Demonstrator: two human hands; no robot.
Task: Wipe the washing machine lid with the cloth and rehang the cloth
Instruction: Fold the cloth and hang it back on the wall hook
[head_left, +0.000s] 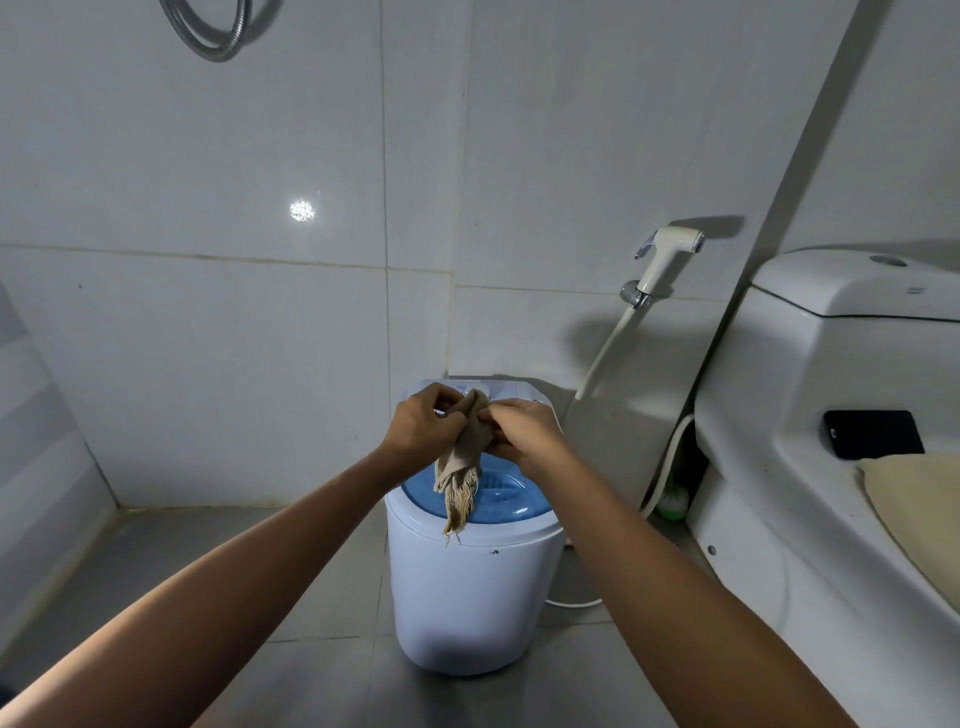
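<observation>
While the beige ribbed cloth (460, 467) hangs in the air rather than on any hook, the task looks unfinished: whether the translucent blue round lid (501, 496) of the small white tub-shaped washing machine (470, 587) has been wiped yet cannot be told, since no streaks or wet marks show on it. Rehanging clearly remains, and no hook or rail for the cloth is in view.

Both hands meet above the back of the machine, over its pale control panel. The left hand (421, 428) has its fingers curled and pinches the upper part of the cloth. The right hand (524, 431) is likewise curled, its fingertips gripping the same bunched top from the other side. Below them the cloth dangles in a loose twisted strip, its frayed lower end hanging in front of the lid's near edge; whether it touches the lid cannot be told. The person seems to be gathering or refolding it.
</observation>
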